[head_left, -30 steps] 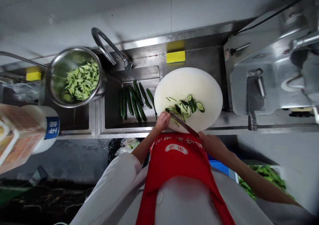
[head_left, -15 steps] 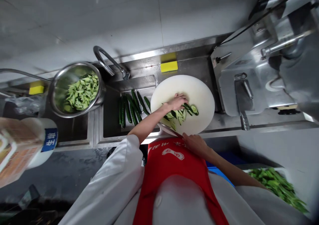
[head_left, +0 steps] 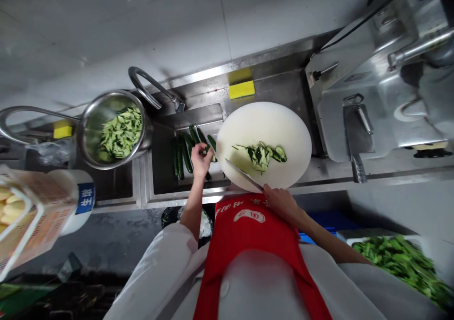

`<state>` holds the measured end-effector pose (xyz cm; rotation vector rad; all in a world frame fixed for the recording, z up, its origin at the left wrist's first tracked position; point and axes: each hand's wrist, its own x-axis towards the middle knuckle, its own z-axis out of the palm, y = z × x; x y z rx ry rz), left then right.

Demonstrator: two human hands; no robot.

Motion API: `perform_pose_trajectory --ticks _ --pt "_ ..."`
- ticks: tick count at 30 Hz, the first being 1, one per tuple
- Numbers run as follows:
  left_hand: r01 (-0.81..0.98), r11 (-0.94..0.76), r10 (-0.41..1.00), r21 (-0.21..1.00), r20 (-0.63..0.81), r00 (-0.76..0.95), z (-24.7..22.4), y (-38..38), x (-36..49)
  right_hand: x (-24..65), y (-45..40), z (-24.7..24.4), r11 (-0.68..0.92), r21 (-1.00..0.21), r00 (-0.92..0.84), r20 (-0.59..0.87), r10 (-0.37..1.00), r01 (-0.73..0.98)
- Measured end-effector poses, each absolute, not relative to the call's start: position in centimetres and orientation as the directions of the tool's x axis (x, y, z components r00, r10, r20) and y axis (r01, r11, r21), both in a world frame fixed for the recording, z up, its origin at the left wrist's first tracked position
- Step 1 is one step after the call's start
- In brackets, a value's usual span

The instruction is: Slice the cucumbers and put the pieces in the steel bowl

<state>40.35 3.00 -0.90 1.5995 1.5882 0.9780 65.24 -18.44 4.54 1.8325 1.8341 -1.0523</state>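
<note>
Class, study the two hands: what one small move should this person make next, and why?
Probably move the left hand onto the cutting board before any cut: it is over the sink, by the whole cucumbers, while the right hand holds the knife beside cut cucumber that nothing steadies.

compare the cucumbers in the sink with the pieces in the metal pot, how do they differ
The cucumbers in the sink are long and uncut; the pieces in the metal pot are small and sliced. The cucumbers look dark green, the pieces mostly pale green. The cucumbers lie roughly side by side, while the pieces are heaped at mixed angles. Both show some dark green skin.
</note>
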Motion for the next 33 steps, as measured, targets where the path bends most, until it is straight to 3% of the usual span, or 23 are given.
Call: perform_pose_trajectory --ticks 3,7,9,13,17,33 --pt "0.460 0.042 0.997 0.887 -0.009 -0.075 -3.2 -2.5 41.3 65.2 -18.1 3.9 -0.135 -0.260 -0.093 -0.705 0.703 0.956" --pt "0.236 0.156 0.986 0.959 -0.165 0.022 -6.0 -8.0 45.8 65.7 -18.5 3.2 -0.161 -0.218 -0.040 -0.703 0.710 0.963" --pt "0.260 0.098 0.992 0.961 -0.116 0.052 -6.5 -9.0 46.9 65.9 -18.8 3.2 -0.142 -0.193 -0.037 -0.705 0.709 0.971" --pt "0.458 -0.244 0.959 0.855 0.144 0.242 -6.3 -8.6 46.1 66.1 -19.0 4.0 -0.110 -0.158 -0.039 -0.722 0.690 0.981" --pt "0.474 -0.454 0.859 0.754 0.230 0.457 -6.4 -7.5 45.0 65.9 -19.0 5.7 -0.048 -0.134 -0.065 -0.724 0.687 0.990" --pt "0.421 -0.468 0.863 0.777 0.300 0.405 -8.2 -7.8 45.1 64.9 -18.1 6.6 -0.008 -0.131 -0.092 -0.737 0.669 0.991"
